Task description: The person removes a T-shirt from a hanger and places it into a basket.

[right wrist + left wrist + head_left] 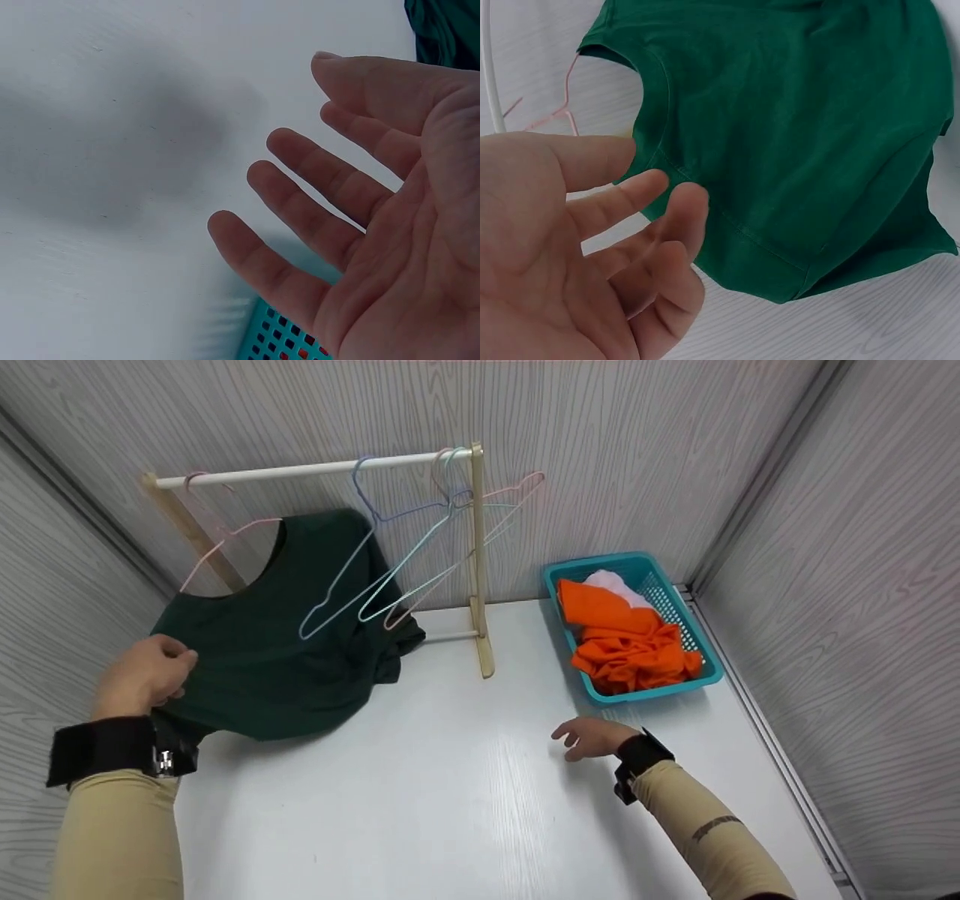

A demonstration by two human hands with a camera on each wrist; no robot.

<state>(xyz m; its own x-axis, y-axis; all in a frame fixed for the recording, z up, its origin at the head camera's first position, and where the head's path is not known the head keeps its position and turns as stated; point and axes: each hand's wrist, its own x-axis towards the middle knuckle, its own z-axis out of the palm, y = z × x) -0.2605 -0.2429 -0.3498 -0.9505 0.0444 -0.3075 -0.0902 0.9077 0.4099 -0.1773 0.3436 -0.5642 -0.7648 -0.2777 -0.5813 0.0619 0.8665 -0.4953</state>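
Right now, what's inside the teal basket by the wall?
The teal basket holds bunched orange cloth, with some whitish cloth showing behind it, partly covered. The orange cloth hides most of the basket's bottom, so I can't tell what lies underneath.

2 hands (146,673) (592,737), 1 grn shirt (255,660), 4 hangers (409,513), 1 rack (300,471), 1 teal bskt (651,691), 2 blk wristbands (112,748) (643,751)

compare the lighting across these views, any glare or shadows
Head view: bright, faint glare streaks on the white table, green shirt very dark; left wrist view: dimmer, yet the shirt looks a richer green; right wrist view: dim and greyish, a broad soft-edged shadow on the table beside the right grip.
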